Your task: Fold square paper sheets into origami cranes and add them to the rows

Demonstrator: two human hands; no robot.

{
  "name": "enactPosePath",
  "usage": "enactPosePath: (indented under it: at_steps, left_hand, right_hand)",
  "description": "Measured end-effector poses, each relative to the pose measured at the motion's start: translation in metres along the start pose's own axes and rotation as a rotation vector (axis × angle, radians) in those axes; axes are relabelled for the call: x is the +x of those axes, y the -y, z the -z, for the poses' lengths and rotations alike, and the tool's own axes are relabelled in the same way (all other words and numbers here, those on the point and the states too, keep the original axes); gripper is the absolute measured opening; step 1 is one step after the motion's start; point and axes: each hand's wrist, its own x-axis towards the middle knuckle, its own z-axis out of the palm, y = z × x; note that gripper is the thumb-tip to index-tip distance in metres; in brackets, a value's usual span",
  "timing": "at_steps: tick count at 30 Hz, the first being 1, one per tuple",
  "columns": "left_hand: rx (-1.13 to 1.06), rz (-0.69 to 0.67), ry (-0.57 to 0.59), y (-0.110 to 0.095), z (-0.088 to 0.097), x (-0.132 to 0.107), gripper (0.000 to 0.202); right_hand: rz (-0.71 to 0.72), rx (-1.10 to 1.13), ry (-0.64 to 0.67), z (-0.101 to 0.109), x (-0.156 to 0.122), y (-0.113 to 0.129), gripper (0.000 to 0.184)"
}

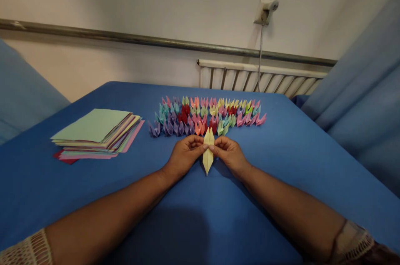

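Between my two hands is a pale yellow piece of folded origami paper [208, 160], long and narrow, with a pointed lower end and two points at its top. My left hand [187, 151] pinches its left edge, thumb on the front face. From the other side my right hand [230, 154] grips it the same way, and the two thumb tips nearly meet at the middle. The fingers behind the paper are partly hidden. Just beyond my hands stand several rows of small folded paper cranes [203, 113] in purple, red, pink, green, blue and yellow.
A stack of coloured paper sheets [93, 125], pale green on top, lies at the left of the blue-covered table [150, 215]. Behind the table are a radiator [243, 74], a metal rail [150, 41] and a wall socket with a plug [265, 11]. Blue curtains [365, 69] hang at the sides.
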Motion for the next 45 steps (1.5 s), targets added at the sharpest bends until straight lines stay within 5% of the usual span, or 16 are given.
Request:
enactPosePath:
  at_steps: [10,24,30,45]
  left_hand:
    - [-0.014,0.050,0.094,-0.0060,0.0003,-0.0044,0.024]
    - [-0.069,0.054,0.138,-0.0083,-0.0020,-0.0057,0.023]
    - [0.027,0.006,0.065,-0.0022,0.0002,-0.0021,0.023]
    - [-0.038,0.043,0.089,-0.0032,-0.0018,-0.0036,0.031]
  right_hand:
    - [-0.011,-0.058,0.116,0.0030,-0.0039,0.0050,0.033]
    - [-0.020,-0.075,0.099,0.0047,-0.0020,0.0008,0.041]
    - [0.013,-0.104,0.126,0.0039,-0.0046,0.0026,0.051]
    - [0.118,-0.261,-0.029,0.0030,-0.0048,0.0030,0.039]
